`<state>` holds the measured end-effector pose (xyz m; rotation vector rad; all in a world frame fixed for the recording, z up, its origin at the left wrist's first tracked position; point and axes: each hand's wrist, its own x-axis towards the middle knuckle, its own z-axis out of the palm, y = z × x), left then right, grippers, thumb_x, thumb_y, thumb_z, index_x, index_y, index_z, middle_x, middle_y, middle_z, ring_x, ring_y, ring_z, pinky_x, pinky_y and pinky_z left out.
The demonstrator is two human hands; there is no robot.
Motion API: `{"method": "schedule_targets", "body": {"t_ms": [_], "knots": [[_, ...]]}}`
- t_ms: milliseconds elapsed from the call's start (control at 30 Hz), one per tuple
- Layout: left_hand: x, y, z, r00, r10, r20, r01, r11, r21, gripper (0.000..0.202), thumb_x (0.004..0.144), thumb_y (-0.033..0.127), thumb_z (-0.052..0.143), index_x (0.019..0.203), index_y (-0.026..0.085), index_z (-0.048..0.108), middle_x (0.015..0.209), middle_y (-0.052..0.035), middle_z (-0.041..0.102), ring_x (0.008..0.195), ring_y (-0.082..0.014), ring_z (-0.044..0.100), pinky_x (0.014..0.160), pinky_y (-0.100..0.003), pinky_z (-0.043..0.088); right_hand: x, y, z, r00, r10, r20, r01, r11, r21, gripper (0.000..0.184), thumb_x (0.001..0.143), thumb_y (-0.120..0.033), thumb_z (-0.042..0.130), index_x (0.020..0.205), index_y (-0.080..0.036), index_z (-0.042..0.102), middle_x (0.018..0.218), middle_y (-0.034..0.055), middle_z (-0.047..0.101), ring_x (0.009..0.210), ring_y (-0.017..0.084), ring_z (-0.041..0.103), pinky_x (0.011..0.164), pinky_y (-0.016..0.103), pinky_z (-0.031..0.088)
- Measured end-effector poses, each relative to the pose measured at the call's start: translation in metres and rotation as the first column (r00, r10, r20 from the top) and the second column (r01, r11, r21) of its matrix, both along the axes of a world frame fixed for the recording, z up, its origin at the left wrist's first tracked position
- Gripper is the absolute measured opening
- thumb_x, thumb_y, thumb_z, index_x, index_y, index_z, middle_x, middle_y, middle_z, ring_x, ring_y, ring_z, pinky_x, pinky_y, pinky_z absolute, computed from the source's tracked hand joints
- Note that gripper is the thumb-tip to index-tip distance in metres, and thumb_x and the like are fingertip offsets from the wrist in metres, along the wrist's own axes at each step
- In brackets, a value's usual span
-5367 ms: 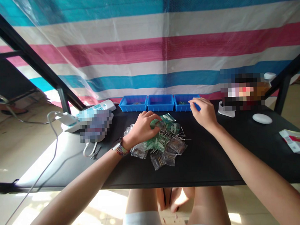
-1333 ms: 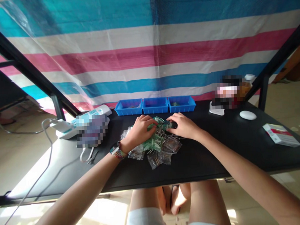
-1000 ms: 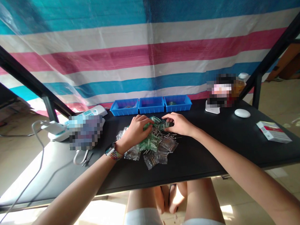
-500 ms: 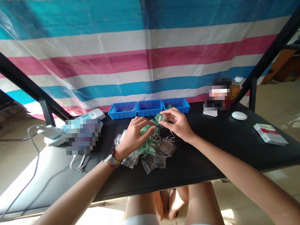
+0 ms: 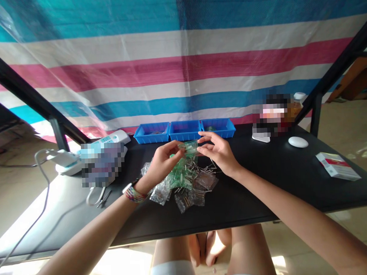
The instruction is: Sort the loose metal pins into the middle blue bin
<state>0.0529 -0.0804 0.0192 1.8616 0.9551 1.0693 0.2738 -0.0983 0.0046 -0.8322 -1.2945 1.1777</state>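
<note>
A small green plastic bag [image 5: 189, 147] with pale pieces in it is stretched between my hands, above a heap of small parts. My left hand [image 5: 166, 159] pinches its left end between thumb and fingers. At the right end, my right hand [image 5: 218, 153] has thumb and fingers closed on the bag's edge, one finger raised clear. Below lie more green bags [image 5: 180, 173], clear bags [image 5: 159, 193] and loose metal pins or screws [image 5: 207, 169]. Clear bags with brownish pieces [image 5: 204, 181] lie at the heap's near right side.
Three blue bins [image 5: 185, 131] stand in a row behind the heap; small items show in the outer ones. On the left are a power strip [image 5: 119, 137], a cable and scissors [image 5: 105, 198]. To the right are a white oval object [image 5: 298, 142], a box [image 5: 337, 166] and a bottle [image 5: 297, 105].
My left hand has come up and gripped the green bag, which my right hand held before. The bag has moved slightly left and now lies flat between both hands.
</note>
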Motion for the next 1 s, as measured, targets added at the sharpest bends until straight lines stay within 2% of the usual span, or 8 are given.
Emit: {"method": "schedule_targets", "body": {"t_ms": [200,333,467,567,667,767,900,1000], "knots": [[0.0031,-0.0025,0.0008,0.999,-0.039,0.007,0.039,0.999,0.035,0.031,0.095,0.044,0.074,0.109,0.016,0.076,0.089,-0.0067,0.075,0.081,-0.0188,0.068,0.073,-0.029,0.052,0.0055,0.0032,0.0015,0.974,0.22,0.049,-0.215,0.972,-0.09,0.04,0.079,-0.049,0.088,0.104,-0.02,0.077,0.088,0.0035,0.074,0.077,0.019,0.071,0.069,0.035,0.066],[0.0053,-0.0038,-0.0007,0.996,-0.002,0.086,-0.001,0.999,0.038,0.032,0.09,0.046,0.08,0.103,0.018,0.07,0.084,-0.0053,0.074,0.081,-0.02,0.071,0.075,-0.03,0.055,0.0058,0.0031,0.0006,0.98,0.178,0.089,-0.175,0.984,-0.04,0.036,0.079,-0.051,0.087,0.095,-0.021,0.076,0.083,0.0025,0.075,0.069,0.019,0.07,0.066,0.035,0.063],[0.0024,-0.0045,-0.0004,0.995,0.095,-0.041,-0.089,0.987,0.134,0.032,0.09,0.048,0.079,0.086,0.019,0.068,0.071,-0.0001,0.065,0.066,-0.014,0.058,0.062,-0.026,0.044,0.0041,0.0027,-0.0046,0.989,0.062,0.134,-0.068,0.997,0.036,0.033,0.081,-0.051,0.084,0.092,-0.022,0.074,0.079,0.0021,0.073,0.066,0.019,0.068,0.067,0.036,0.061],[0.0006,-0.0039,0.0005,0.991,0.086,-0.1,-0.078,0.994,0.08,0.045,0.093,0.055,0.074,0.069,0.017,0.066,0.063,-0.0006,0.062,0.061,-0.0127,0.053,0.058,-0.026,0.039,0.0036,0.0011,-0.0066,0.982,-0.045,0.182,0.019,0.99,0.143,0.026,0.086,-0.048,0.08,0.094,-0.024,0.075,0.089,0.0044,0.074,0.078,0.021,0.07,0.073,0.037,0.061],[0.0019,-0.0021,0.0013,0.999,-0.035,-0.017,0.032,0.992,-0.124,0.056,0.099,0.064,0.059,0.076,0.015,0.076,0.07,-0.0076,0.072,0.066,-0.0174,0.063,0.062,-0.029,0.046,0.0051,-0.0016,-0.0043,0.946,-0.172,0.274,0.067,0.933,0.355,0.014,0.092,-0.038,0.073,0.097,-0.026,0.078,0.1,0.0065,0.074,0.093,0.024,0.071,0.085,0.04,0.06],[0.0045,-0.0007,0.0025,0.993,-0.048,0.105,0.071,0.972,-0.225,0.059,0.096,0.067,0.06,0.08,0.014,0.08,0.077,-0.0122,0.078,0.07,-0.0212,0.069,0.063,-0.031,0.051,0.0069,-0.0036,-0.0008,0.901,-0.252,0.354,0.042,0.861,0.507,0.013,0.094,-0.028,0.07,0.1,-0.029,0.082,0.103,0.0067,0.074,0.1,0.025,0.07,0.095,0.043,0.058],[0.0053,0.0002,0.0037,0.995,-0.012,0.095,0.032,0.977,-0.213,0.043,0.087,0.057,0.077,0.085,0.015,0.082,0.076,-0.0081,0.078,0.066,-0.0186,0.066,0.062,-0.029,0.051,0.007,-0.0031,-0.0012,0.895,-0.269,0.357,0.046,0.85,0.524,0.017,0.092,-0.026,0.071,0.101,-0.031,0.084,0.117,0.0081,0.072,0.113,0.026,0.068,0.103,0.047,0.056],[0.004,0.0019,0.0027,0.993,0.017,0.12,0.007,0.98,-0.2,0.038,0.085,0.053,0.081,0.085,0.015,0.082,0.075,-0.0063,0.077,0.065,-0.017,0.065,0.062,-0.028,0.051,0.0066,-0.0009,-0.0032,0.933,-0.2,0.299,0.054,0.9,0.432,0.021,0.093,-0.028,0.07,0.108,-0.031,0.084,0.134,0.0084,0.068,0.121,0.027,0.066,0.109,0.047,0.054]]}}
